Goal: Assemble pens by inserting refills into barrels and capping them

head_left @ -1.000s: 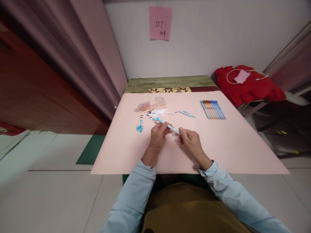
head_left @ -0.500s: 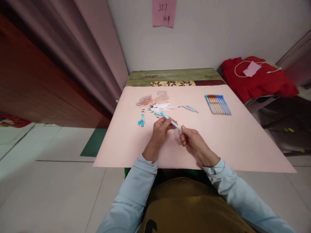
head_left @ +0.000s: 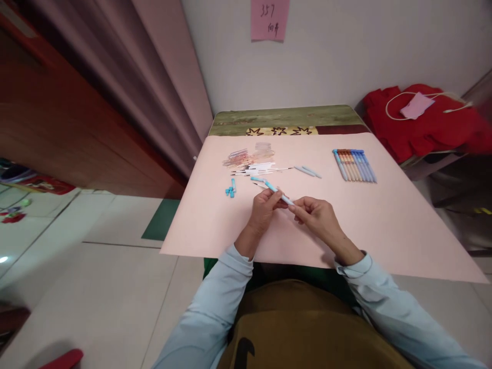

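pen [head_left: 277, 193]: we are holding it left of pen row [head_left: 355, 165], nearer us | axis: running far-left to near-right | left hand [head_left: 265, 207]: pinching mid-barrel | right hand [head_left: 317, 215]: pinching near-right end

Looking forward and down from head height over the pink table [head_left: 384, 225], wall [head_left: 346, 56] straight ahead.

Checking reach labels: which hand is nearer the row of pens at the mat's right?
Right. The right hand sits left of the row of pens; the left hand is farther left. Both grip one light blue pen.
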Demonstrator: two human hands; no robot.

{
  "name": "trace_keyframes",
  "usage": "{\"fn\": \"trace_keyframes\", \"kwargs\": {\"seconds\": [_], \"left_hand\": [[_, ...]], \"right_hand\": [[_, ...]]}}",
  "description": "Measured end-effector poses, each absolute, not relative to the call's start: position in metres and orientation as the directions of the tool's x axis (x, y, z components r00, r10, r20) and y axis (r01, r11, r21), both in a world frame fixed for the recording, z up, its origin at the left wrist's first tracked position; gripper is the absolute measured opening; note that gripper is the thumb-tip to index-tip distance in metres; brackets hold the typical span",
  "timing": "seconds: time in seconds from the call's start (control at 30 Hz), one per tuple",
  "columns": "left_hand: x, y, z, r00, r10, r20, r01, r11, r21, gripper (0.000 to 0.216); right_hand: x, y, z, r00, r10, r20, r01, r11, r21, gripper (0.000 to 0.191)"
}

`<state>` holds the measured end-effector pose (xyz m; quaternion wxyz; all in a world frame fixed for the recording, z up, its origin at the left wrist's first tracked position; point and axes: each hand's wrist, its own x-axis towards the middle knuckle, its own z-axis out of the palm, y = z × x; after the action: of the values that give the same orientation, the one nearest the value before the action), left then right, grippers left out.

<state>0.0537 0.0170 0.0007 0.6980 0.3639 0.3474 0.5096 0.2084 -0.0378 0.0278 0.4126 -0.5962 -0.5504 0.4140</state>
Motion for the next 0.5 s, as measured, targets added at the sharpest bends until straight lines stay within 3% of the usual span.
{"fn": "trace_keyframes", "kwargs": {"seconds": [0.1,0.2,0.27,0.37,0.5], "left_hand": [[0.05,0.01,0.009,0.238,0.968,-0.074,-0.465,0.181,0.867,0.03],[0.046,0.006,0.02,0.234,0.972,-0.03,-0.444,0.134,0.886,0.028],[0.044,0.003,0.027,0.25,0.968,-0.011,-0.414,0.117,0.903,0.027],[0.043,0.0,0.031,0.245,0.97,-0.005,-0.378,0.101,0.921,0.029],[0.048,-0.004,0.031,0.205,0.978,-0.038,-0.296,0.099,0.95,0.033]], "right_hand": [[0.202,-0.042,0.031,-0.065,0.981,-0.184,0.046,-0.181,-0.982,0.038],[0.194,-0.047,0.035,-0.184,0.935,-0.304,-0.209,-0.339,-0.917,0.038],[0.192,-0.05,0.037,-0.224,0.915,-0.335,-0.294,-0.392,-0.872,0.038],[0.193,-0.053,0.038,-0.238,0.916,-0.324,-0.282,-0.385,-0.879,0.04],[0.195,-0.054,0.035,-0.157,0.966,-0.204,-0.087,-0.219,-0.972,0.042]]}}
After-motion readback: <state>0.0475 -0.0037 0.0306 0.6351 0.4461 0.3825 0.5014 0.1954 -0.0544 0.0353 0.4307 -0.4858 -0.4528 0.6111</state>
